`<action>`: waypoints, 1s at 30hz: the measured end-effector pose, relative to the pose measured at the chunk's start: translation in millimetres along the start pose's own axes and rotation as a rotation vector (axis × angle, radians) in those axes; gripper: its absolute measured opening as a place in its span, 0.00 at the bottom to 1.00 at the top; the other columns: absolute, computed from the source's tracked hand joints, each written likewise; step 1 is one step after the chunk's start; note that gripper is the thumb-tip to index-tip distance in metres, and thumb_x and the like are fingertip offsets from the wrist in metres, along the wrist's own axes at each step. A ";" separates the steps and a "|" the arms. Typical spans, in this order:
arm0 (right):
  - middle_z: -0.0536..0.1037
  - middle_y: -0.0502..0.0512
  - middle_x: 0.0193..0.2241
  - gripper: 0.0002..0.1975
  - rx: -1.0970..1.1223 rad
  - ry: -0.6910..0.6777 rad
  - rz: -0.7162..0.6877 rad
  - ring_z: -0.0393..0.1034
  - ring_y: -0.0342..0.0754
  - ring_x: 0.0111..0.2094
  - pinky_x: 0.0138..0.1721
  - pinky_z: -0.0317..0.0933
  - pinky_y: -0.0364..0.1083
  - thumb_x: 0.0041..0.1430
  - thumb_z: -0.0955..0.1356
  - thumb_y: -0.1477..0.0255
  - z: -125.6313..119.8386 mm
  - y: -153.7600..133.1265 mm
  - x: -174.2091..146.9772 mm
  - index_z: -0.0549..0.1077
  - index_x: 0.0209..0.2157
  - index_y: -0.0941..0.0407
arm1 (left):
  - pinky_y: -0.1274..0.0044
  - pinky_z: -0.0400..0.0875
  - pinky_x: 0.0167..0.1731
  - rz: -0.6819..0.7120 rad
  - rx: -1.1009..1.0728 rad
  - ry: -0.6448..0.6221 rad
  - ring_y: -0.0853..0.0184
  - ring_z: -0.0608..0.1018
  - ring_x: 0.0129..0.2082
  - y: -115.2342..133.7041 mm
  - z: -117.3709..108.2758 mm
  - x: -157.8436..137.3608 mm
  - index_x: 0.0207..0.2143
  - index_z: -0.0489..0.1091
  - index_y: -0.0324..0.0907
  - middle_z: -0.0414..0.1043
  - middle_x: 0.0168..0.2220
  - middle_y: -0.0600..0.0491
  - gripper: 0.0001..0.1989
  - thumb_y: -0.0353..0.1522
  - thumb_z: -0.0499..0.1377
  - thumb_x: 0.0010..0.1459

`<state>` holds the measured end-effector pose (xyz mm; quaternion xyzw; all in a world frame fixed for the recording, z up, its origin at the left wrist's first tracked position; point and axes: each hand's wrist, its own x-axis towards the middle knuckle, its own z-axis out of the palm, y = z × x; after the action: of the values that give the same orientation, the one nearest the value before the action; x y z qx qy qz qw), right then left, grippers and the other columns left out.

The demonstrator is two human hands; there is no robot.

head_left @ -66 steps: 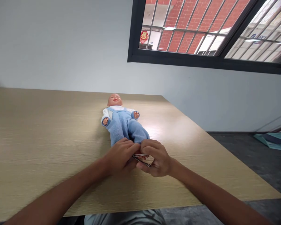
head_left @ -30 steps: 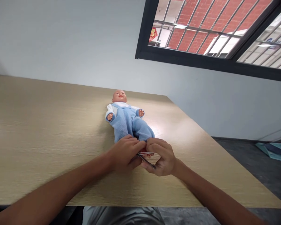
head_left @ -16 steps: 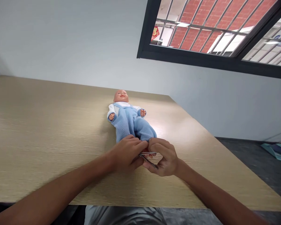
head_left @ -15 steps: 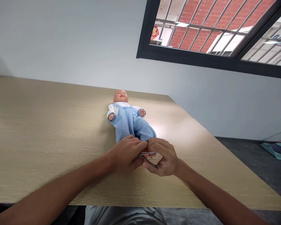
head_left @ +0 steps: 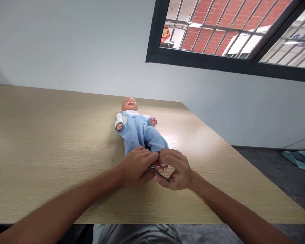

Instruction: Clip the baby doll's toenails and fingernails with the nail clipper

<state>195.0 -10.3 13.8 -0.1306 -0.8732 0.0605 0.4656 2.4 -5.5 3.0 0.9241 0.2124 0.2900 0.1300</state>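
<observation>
Head cam, R hand (head_left: 179, 166) w/ fingers clamped on metal clipper (head_left: 163, 177) by doll (head_left: 136, 130), L hand (head_left: 138, 165) fingers curled, grip unclear

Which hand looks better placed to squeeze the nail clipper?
Right, most likely: the right hand spans the spread end of the nail clipper, while the left hand sits by its joined end, near the doll's toes.

A dark window frame (head_left: 208, 62) is set in a pale wall (head_left: 66, 44). Behind its metal bars (head_left: 218, 27) show red brickwork (head_left: 235, 15) and, at lower left, a red-and-gold decoration (head_left: 165, 34). A teal and dark-blue object (head_left: 298, 160) lies on the grey floor (head_left: 266, 169).
</observation>
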 end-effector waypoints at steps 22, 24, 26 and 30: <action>0.61 0.48 0.22 0.15 -0.049 0.001 0.008 0.57 0.44 0.23 0.23 0.56 0.43 0.62 0.69 0.63 -0.7 -2.1 1.0 0.59 0.30 0.53 | 0.70 0.55 0.34 0.011 -0.033 0.008 0.64 0.67 0.29 1.3 -0.9 1.4 0.34 0.56 0.41 0.66 0.30 0.53 0.08 0.35 0.53 0.58; 0.61 0.47 0.22 0.15 -0.048 -0.001 0.006 0.56 0.44 0.22 0.23 0.55 0.43 0.62 0.69 0.63 -1.1 -2.0 1.0 0.59 0.30 0.53 | 0.70 0.55 0.33 0.014 -0.034 0.011 0.64 0.67 0.29 1.6 -1.0 1.1 0.33 0.56 0.41 0.66 0.30 0.53 0.08 0.35 0.53 0.58; 0.60 0.47 0.22 0.15 -0.038 -0.005 0.004 0.55 0.44 0.22 0.23 0.55 0.43 0.62 0.69 0.63 -1.3 -1.8 1.2 0.59 0.31 0.53 | 0.70 0.55 0.33 0.013 -0.033 0.005 0.64 0.67 0.29 2.0 -1.6 0.7 0.34 0.57 0.41 0.66 0.31 0.52 0.07 0.35 0.52 0.59; 0.61 0.47 0.23 0.15 -0.031 -0.008 0.010 0.56 0.44 0.23 0.24 0.55 0.43 0.62 0.69 0.62 -1.2 -1.3 1.5 0.59 0.31 0.54 | 0.70 0.56 0.34 0.000 -0.037 -0.020 0.63 0.68 0.30 2.4 -3.2 0.6 0.34 0.57 0.41 0.68 0.32 0.51 0.07 0.35 0.51 0.59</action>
<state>195.0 -11.1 15.9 -0.1421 -0.8751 0.0501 0.4599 1.7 -6.9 6.7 0.9245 0.2056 0.2844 0.1490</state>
